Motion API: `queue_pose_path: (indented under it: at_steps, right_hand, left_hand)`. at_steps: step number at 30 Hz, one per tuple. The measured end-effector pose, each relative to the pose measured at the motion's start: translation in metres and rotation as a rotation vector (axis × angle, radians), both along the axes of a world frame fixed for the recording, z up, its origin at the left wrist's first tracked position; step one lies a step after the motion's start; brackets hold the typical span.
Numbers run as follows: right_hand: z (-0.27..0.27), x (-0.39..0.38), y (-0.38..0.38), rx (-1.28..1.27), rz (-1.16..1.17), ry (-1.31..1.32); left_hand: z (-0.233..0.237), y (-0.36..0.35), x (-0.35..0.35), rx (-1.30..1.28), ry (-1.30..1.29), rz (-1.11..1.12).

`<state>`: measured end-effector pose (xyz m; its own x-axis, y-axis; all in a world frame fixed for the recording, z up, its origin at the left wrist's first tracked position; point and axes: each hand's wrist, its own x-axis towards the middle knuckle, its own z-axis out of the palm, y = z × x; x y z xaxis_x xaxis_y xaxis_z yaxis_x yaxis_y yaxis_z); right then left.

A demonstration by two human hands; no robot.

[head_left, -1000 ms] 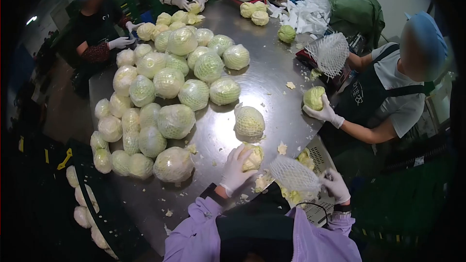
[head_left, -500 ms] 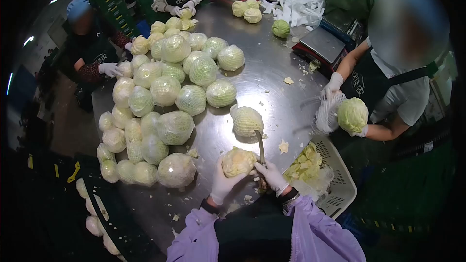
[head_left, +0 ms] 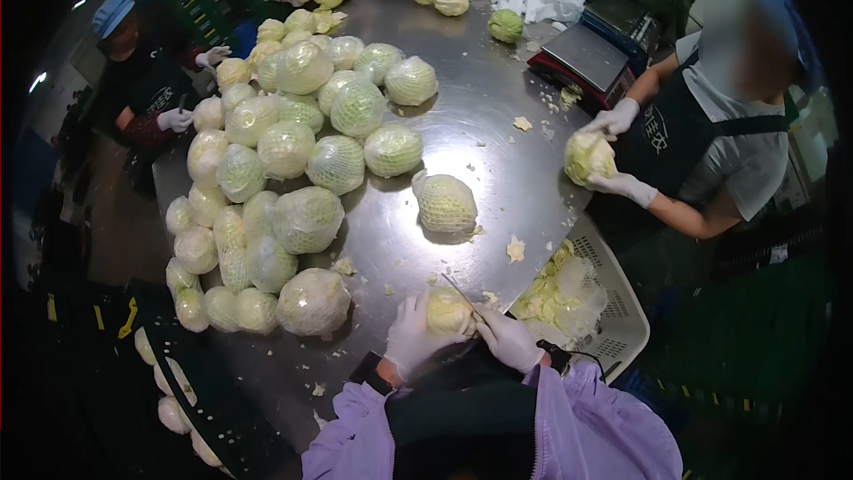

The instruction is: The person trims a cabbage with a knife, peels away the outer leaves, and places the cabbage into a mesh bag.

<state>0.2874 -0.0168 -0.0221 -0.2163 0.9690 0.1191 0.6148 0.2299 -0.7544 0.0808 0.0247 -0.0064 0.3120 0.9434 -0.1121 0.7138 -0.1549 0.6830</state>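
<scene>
Head view: a trimmed cabbage (head_left: 447, 311) sits at the near edge of the steel table (head_left: 498, 151), with the gloved left hand (head_left: 410, 338) wrapped around its left side. Just to its right, the right hand (head_left: 508, 338) is closed on a knife (head_left: 460, 292) whose blade slants up-left over the cabbage. The handle and the cutting point are hidden.

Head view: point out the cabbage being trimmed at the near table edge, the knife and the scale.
cabbage (head_left: 447, 312), head view, on its pale upper face.
knife (head_left: 459, 290), head view, on the middle of the bare blade.
scale (head_left: 590, 55), head view, on its grey weighing plate.
</scene>
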Motion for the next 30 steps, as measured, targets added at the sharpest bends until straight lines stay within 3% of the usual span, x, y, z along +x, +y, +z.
queue_pose_path:
  at_steps: [2,6,11,14,16,21,23,25,28,30]
  right_hand:
    - [0.012,0.003,-0.019,-0.260,-0.022,-0.279]
    - [0.017,0.001,-0.035,-0.231,-0.075,-0.451]
    - [-0.020,-0.002,-0.027,-0.206,-0.087,-0.471]
    - [-0.032,-0.001,-0.004,-0.224,-0.036,-0.303]
    - [-0.037,-0.002,0.006,-0.246,-0.001,-0.327]
    - [-0.030,0.002,0.000,-0.208,0.047,-0.441]
    - [0.002,0.005,-0.011,-0.346,0.034,-0.411]
    - [-0.015,0.001,-0.020,-0.353,0.013,-0.442]
    - [-0.050,0.000,-0.020,-0.386,-0.017,-0.418]
    - [-0.083,-0.007,-0.012,-0.220,-0.070,-0.271]
  left_hand:
    - [-0.003,0.000,0.012,-0.062,0.000,0.019]
    - [-0.019,-0.007,0.021,0.108,-0.012,0.069]
    - [-0.020,-0.008,0.021,0.198,0.027,0.057]
    - [-0.017,-0.004,0.021,0.052,0.001,0.050]
    - [-0.019,-0.005,0.025,0.165,0.021,0.082]
    - [-0.017,-0.005,0.022,0.034,0.078,0.086]
    - [-0.024,-0.004,0.013,0.025,0.063,0.075]
    - [-0.034,-0.008,0.014,0.184,0.023,0.062]
    - [-0.028,-0.009,0.009,0.092,-0.033,0.041]
    - [-0.032,-0.011,-0.003,0.089,-0.097,0.025]
